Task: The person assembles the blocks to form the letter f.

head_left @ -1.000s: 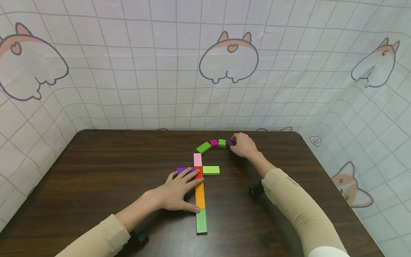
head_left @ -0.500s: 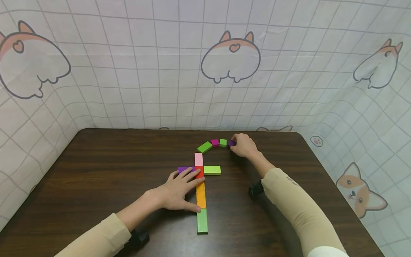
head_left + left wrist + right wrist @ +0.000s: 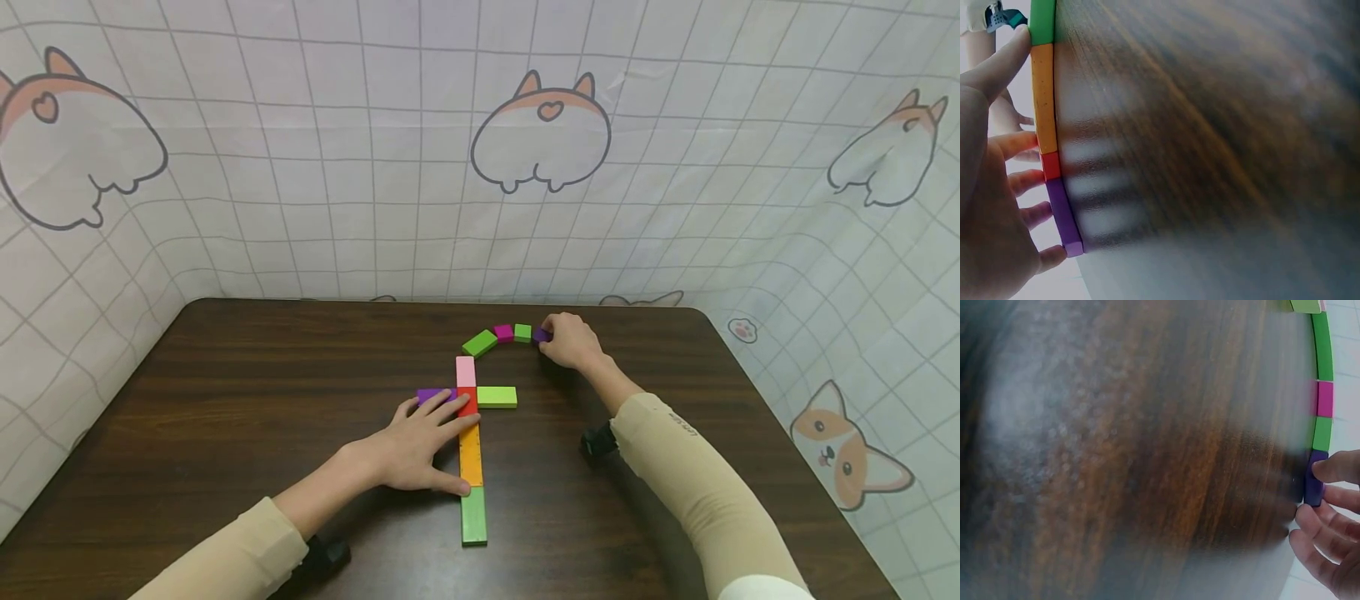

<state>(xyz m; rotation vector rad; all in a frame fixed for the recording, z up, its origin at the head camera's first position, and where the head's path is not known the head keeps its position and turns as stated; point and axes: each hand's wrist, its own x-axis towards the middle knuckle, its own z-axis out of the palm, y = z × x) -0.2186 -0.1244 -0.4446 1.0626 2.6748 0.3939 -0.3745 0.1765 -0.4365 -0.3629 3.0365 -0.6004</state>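
With fingers spread, my left hand (image 3: 412, 454) rests along a line of blocks. Its thumb touches a green block (image 3: 474, 518); the fingertips lie over an orange block (image 3: 471, 462), a red block (image 3: 467, 392) and a purple block (image 3: 1064, 215). Farther off, my right hand (image 3: 570, 342) pinches a small dark purple block (image 3: 1313, 484) between thumb and fingers. That block stands at the right end of a curved row, up against a small green block (image 3: 1322, 433). Beyond it come a magenta block (image 3: 503, 333) and a longer green block (image 3: 480, 343).
A pink block (image 3: 466, 372) extends the line past the red one, near the curved row. To the right of the red block lies a lime block (image 3: 497, 397). The dark wooden table (image 3: 262, 367) ends at a white gridded cloth (image 3: 337, 208) with corgi drawings.
The blocks and cloth appear slightly farther right in the head view, as the camera has shifted a little. Both hands keep nearly the same poses, the right still pinching the dark purple block.
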